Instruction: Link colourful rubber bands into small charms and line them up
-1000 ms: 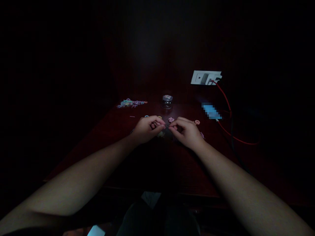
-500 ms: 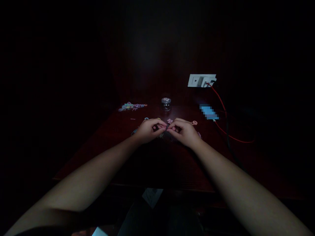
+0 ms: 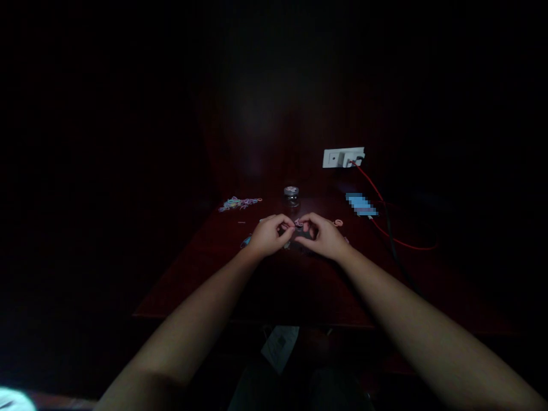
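Note:
Over the dark red table, my left hand holds thumb and forefinger pressed together. Whatever is in that pinch is too small and dark to name. Opposite it, my right hand has its thumb and forefinger apart, with nothing visible gripped. A little clump of pink elastic hair ties shows between the two hands, close to the right fingertips. Blue hair ties are partly covered by my left hand. An orange hair tie lies just beyond my right hand.
A heap of multicoloured hair ties lies at the back left. Behind my hands stands a small clear lidded jar. At right, a blurred-out blue rectangle joins a red cable running to a wall socket.
My fingertips, previously together around a small dark thing, have separated. The right thumb and forefinger have spread, while the left pinch stays closed. The camera view has shifted slightly.

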`<state>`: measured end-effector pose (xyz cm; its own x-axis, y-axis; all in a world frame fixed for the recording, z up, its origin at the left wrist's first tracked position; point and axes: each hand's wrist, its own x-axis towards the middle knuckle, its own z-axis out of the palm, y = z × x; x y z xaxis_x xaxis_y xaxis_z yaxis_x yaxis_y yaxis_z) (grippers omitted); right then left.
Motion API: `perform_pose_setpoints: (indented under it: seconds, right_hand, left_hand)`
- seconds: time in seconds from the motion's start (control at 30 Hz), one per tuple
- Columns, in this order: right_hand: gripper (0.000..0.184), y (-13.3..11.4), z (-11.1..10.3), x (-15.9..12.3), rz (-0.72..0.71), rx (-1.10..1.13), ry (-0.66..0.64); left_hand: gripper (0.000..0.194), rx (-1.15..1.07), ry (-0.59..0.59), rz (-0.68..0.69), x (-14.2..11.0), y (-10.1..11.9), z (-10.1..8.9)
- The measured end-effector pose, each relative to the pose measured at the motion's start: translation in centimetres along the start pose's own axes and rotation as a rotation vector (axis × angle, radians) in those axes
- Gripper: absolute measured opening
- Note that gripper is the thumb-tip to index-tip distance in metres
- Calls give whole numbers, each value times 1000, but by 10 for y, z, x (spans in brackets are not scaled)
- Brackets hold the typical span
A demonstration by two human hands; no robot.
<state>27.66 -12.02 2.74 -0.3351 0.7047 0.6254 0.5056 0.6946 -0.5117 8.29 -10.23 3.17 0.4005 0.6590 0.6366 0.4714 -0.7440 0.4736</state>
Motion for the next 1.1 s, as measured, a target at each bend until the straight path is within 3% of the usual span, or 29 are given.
perform_pose_setpoints:
  seconds: [0.17,0.37,0.6,0.8,0.97,1.1]
  right_hand:
    - [15,5,-3,18,-42,-92,-1]
    - [13,17,3,20,-27,-84,13]
    - [16,16,-2,12,-24,-53,24]
    - [14,21,-7,6,14,-31,61]
    - [23,18,-2,6,8,19,-20]
    - [15,15,0,6,-29,7,-39]
  left_hand:
    - [8,-56,-38,32,16,-5,3]
    - [9,-89,-27,-17,16,-15,12]
    - [5,-56,-89,59,12,-18,4]
    - [6,-64,-75,36,11,-25,2]
    - [5,-52,-92,61,11,-21,2]
    - [6,-65,-91,75,11,-21,5]
